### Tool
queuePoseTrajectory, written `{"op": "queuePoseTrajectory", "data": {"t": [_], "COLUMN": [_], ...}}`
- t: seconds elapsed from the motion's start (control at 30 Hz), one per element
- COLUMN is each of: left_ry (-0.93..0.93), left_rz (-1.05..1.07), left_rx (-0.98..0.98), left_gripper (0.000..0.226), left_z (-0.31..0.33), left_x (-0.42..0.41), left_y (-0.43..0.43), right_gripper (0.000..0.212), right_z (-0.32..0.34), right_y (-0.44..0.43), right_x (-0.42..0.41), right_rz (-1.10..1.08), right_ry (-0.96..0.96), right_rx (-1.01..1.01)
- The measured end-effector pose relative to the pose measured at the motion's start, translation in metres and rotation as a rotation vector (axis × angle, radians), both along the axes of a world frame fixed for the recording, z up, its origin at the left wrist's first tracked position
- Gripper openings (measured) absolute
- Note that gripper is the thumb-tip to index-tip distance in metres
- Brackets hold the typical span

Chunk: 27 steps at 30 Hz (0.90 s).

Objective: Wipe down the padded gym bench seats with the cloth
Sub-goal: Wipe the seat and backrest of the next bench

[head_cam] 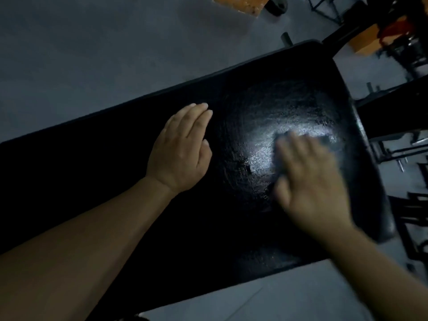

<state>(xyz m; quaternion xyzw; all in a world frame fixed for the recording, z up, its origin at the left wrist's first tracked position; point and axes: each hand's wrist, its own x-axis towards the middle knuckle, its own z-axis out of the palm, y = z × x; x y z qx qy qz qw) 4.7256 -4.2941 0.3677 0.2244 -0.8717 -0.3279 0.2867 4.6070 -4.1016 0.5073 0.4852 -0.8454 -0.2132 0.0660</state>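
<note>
A black padded bench seat runs diagonally across the view, with a bright glare on its textured right part. My left hand lies flat on the pad, fingers straight and together. My right hand is blurred with motion and presses flat on a dark cloth, of which only a blurred edge shows beyond the fingertips. The rest of the cloth is hidden under the hand.
Grey floor surrounds the bench. An orange block lies at the top. Black metal frames and gym equipment stand at the right, close to the seat's far end.
</note>
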Motion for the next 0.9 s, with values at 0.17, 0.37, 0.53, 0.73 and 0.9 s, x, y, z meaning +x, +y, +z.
{"op": "queuePoseTrajectory", "data": {"t": [0.17,0.37,0.53,0.73,0.9], "left_ry": [-0.004,-0.043,-0.055,-0.022,-0.02], "left_rz": [0.018,0.021,0.037,0.056,0.048], "left_rx": [-0.021,0.007,-0.003,-0.053,-0.036], "left_gripper": [0.054,0.056,0.058,0.058,0.057], "left_z": [-0.001,0.005,0.004,0.0,0.0], "left_x": [0.001,0.004,0.003,0.001,0.003], "left_y": [0.001,0.004,0.006,0.007,0.008], "right_gripper": [0.074,0.068,0.073,0.067,0.074], "right_z": [-0.036,-0.047,-0.042,-0.091,-0.058], "right_y": [-0.05,0.051,-0.008,0.035,0.009], "right_x": [0.037,0.089,0.056,0.14,0.079], "right_rz": [-0.222,0.002,-0.356,-0.067,-0.395], "right_ry": [0.091,-0.099,0.125,-0.091,0.126], "right_rx": [-0.208,-0.111,-0.396,-0.32,-0.469]}}
